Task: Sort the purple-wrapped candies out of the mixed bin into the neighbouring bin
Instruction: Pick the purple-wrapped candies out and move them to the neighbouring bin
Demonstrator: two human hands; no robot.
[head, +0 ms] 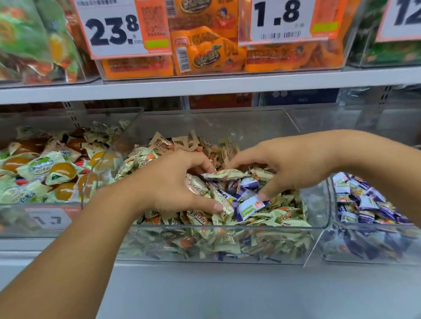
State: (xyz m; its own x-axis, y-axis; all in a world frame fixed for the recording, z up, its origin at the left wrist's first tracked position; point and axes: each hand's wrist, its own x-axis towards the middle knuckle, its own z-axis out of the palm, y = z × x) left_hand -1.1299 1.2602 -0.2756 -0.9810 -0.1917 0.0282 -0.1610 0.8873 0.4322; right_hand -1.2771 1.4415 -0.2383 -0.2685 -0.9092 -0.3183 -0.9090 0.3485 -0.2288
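Both hands in the mixed bin (pixel 317 214), clear plastic, on the lower shelf. Left hand (pixel 169 181) fingers curled down into the pile, thumb tip pressing a cream candy (pixel 223 203); whether the curled fingers actually grip anything, cannot tell. Right hand (pixel 294 163) also curled over the pile, thumb tip touching a purple candy (pixel 248 208) lying on top near the front wall; no clear pinch seen, fingers hidden in the wrappers. A few more purple candies (pixel 247 182) sit between the two hands, on top of the cream ones. Rest of the bin mostly cream wrappers with orange print. Neighbouring bin (pixel 331 196) just to the right, walls touching, holds purple candies (pixel 359 206), partly hidden by the right forearm. Left of the mixed bin another bin (pixel 132 113) with green-white wrapped sweets, orange centres. Upper shelf (pixel 193 83) carries orange packs (pixel 205 54) and price tags 23.8 (pixel 112 29), 1.8 (pixel 280 11)
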